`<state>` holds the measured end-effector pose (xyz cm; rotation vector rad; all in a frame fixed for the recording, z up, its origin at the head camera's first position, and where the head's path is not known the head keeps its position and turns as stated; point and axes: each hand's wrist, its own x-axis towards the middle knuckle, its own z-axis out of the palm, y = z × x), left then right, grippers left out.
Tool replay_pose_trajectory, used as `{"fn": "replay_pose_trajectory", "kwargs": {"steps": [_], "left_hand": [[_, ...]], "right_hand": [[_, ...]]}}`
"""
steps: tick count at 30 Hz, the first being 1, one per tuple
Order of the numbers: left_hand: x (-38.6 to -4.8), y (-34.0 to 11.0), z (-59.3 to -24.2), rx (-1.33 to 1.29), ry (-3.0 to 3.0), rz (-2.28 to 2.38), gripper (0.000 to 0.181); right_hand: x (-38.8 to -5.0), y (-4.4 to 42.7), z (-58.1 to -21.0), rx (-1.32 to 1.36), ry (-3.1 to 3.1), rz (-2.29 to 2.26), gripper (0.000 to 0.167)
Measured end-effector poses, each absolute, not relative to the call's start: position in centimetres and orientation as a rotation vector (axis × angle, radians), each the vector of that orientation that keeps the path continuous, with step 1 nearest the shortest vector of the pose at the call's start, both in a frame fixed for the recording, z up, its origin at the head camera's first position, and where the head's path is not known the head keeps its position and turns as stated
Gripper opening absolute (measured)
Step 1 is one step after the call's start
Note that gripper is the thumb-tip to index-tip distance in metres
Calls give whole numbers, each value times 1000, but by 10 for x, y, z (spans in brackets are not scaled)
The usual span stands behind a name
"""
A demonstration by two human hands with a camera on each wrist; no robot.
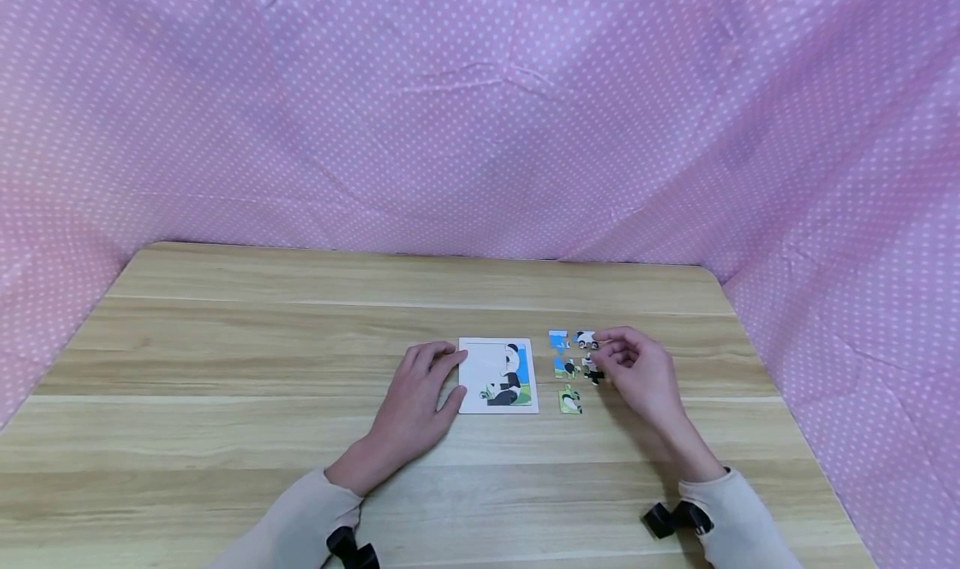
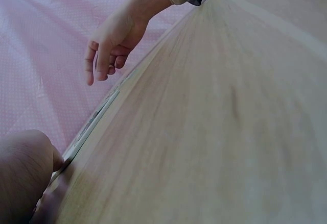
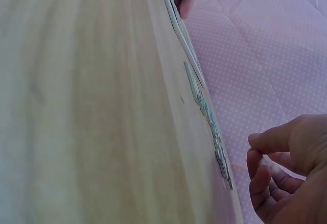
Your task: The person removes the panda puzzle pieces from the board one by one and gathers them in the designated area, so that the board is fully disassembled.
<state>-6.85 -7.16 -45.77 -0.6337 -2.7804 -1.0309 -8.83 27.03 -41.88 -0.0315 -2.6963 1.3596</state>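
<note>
White-framed panda puzzle (image 1: 482, 367), partly filled, left grip (image 1: 415, 398) loose against its edge, right grip (image 1: 641, 376) released

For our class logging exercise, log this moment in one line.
left hand: touching puzzle board | right hand: near loose pieces | board: partly filled

The panda puzzle board (image 1: 472, 386) is white, its printed pandas black and white against blue and green. The 5 loose puzzle pieces (image 1: 570, 400) repeat blue, green, black and white. The tabletop (image 1: 225, 361) is tan wood grain in lighter and darker bands; the cloth (image 1: 480, 152), pink with white polka dots. The sleeves (image 1: 303, 515) are pale beige.
</note>
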Motion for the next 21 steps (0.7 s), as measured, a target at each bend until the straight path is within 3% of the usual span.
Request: {"fn": "replay_pose_trajectory", "kwargs": {"steps": [21], "left_hand": [[-70, -72, -462, -641, -2767, -1006, 48]], "right_hand": [[-74, 234, -407, 206, -2718, 1353, 26]]}}
